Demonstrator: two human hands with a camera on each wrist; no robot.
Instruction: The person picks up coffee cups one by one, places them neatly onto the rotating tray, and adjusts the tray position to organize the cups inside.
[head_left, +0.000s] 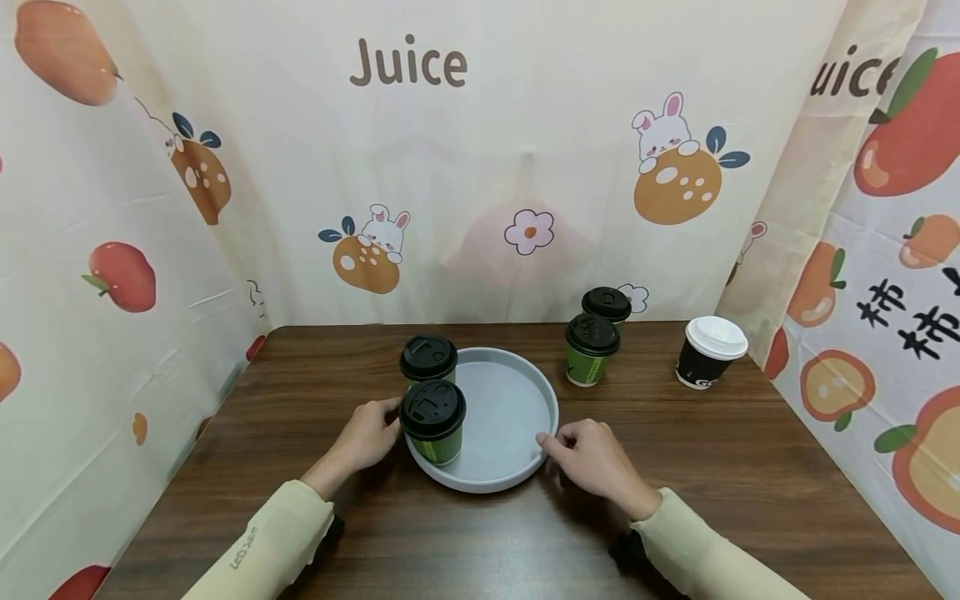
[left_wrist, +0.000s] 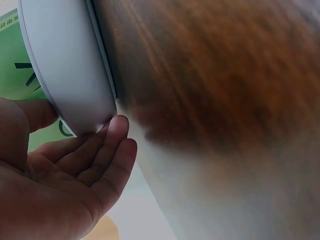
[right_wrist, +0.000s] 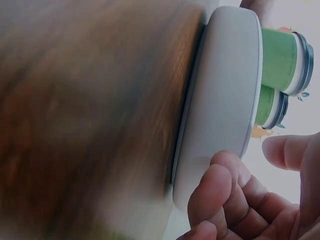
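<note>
A round pale grey tray (head_left: 504,408) lies on the wooden table, with two green paper cups at its left side. The nearer cup (head_left: 441,446) has a black lid and partly hides the farther cup (head_left: 427,357). My left hand (head_left: 367,433) pinches the tray's left edge, its thumb (left_wrist: 41,114) over the rim and its fingers against the outer wall. At the opposite edge, my right hand (head_left: 596,458) touches the tray's outer wall with its fingertips (right_wrist: 212,185). Its thumb (right_wrist: 282,151) stands apart from the rim, above it.
Two more green cups with black lids, a front one (head_left: 591,350) and a back one (head_left: 607,304), stand behind the tray to the right. A black cup with a white lid (head_left: 712,350) is farther right. Printed curtains (head_left: 450,167) close off the table's back and sides.
</note>
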